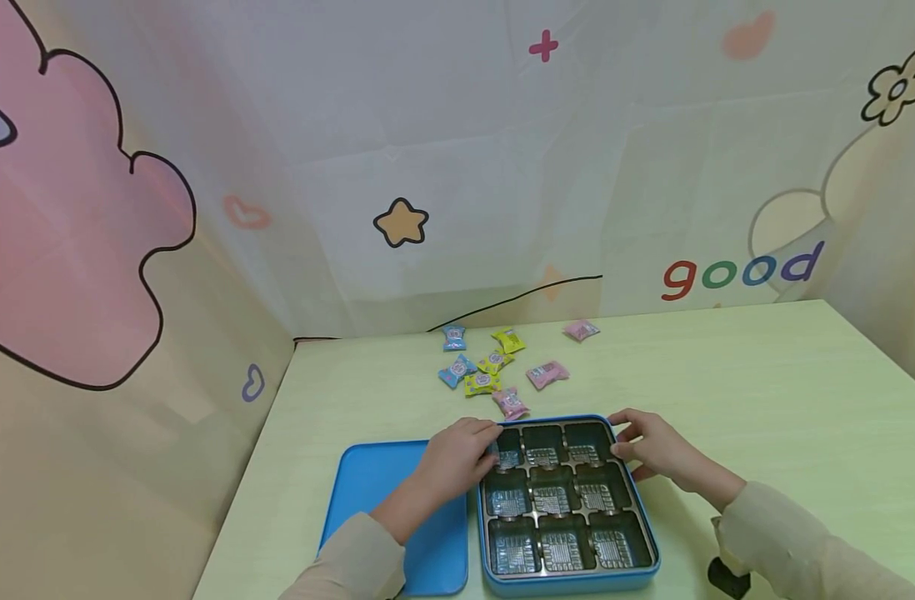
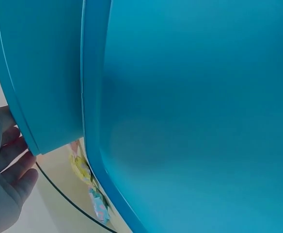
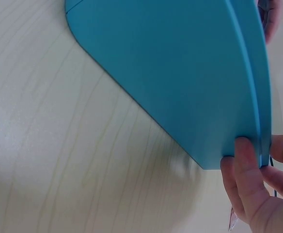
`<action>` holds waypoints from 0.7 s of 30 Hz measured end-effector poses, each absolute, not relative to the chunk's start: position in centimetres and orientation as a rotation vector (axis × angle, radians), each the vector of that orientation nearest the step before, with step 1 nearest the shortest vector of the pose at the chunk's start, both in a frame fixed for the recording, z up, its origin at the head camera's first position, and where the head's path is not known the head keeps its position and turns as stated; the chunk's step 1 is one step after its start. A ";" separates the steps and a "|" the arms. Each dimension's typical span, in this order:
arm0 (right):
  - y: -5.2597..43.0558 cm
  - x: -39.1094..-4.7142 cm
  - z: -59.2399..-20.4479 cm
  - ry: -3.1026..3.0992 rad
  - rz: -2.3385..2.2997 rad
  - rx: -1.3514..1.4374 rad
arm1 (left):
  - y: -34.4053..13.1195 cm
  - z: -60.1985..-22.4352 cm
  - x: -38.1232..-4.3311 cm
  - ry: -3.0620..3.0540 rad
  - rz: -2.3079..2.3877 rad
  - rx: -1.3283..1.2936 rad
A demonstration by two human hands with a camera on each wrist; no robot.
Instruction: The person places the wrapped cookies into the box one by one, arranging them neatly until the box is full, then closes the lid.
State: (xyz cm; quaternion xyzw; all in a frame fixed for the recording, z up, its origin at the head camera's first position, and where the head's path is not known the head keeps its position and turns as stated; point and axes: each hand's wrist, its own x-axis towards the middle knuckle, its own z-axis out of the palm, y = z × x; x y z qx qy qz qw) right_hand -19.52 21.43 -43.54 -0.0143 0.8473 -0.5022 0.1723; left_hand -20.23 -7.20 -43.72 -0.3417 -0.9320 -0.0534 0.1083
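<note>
Your box (image 1: 577,583) sits on the table (image 1: 772,375), open side up, its nine-section tray (image 1: 552,500) showing no candy. Left hand (image 1: 457,454) has the box's far-left corner, fingers bent over the rim, barely parted; how firm, can't tell. Right hand (image 1: 656,446) pinches the far-right corner, thumb on the rim, fingers against the outer wall, gap just the rim's thickness. Two-corner hold probably steadies or squares the box. Lid (image 1: 435,550) lies flat just left of the box, under your left forearm, likely parked there to leave the sections exposed. Wrapped candies (image 1: 495,360), blue, yellow and pink, lie loose beyond the box's far edge, presumably for easy reach.
</note>
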 end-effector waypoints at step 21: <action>21.5 -19.5 -43.5 2.403 -1.423 -0.046 | -7.8 -44.1 -19.9 -2.715 -0.136 -0.954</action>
